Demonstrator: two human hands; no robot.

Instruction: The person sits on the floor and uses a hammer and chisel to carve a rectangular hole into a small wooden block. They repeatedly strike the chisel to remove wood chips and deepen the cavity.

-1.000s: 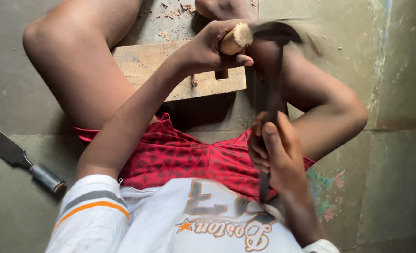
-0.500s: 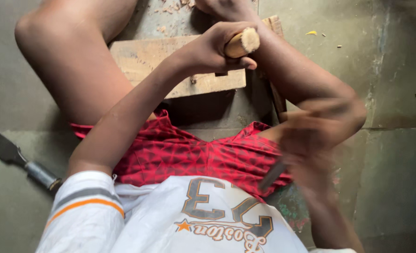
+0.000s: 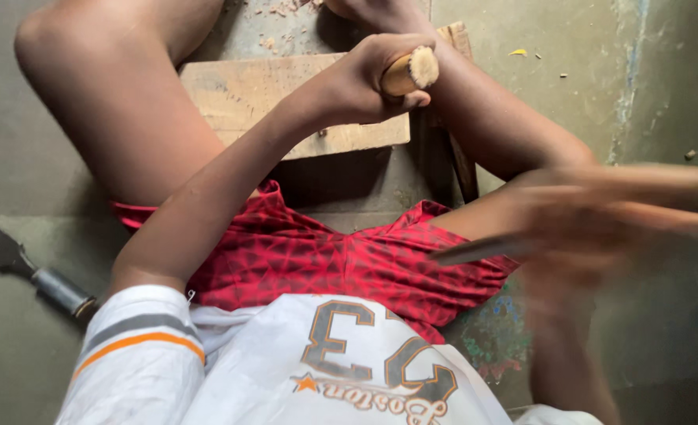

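— What do I have in the left hand [image 3: 364, 79]?
— Fingers wrapped tight on a wooden handle [image 3: 410, 72], standing on the plank [image 3: 286, 102] beneath them.
— And the right hand [image 3: 577, 220]?
— Blurred; I can't tell its grip. A chisel [image 3: 26, 271] lies well apart.

A grey concrete floor [image 3: 663, 79] carries a wooden board [image 3: 246, 94], a chisel [image 3: 26, 271] and scattered wood chips [image 3: 282, 9].
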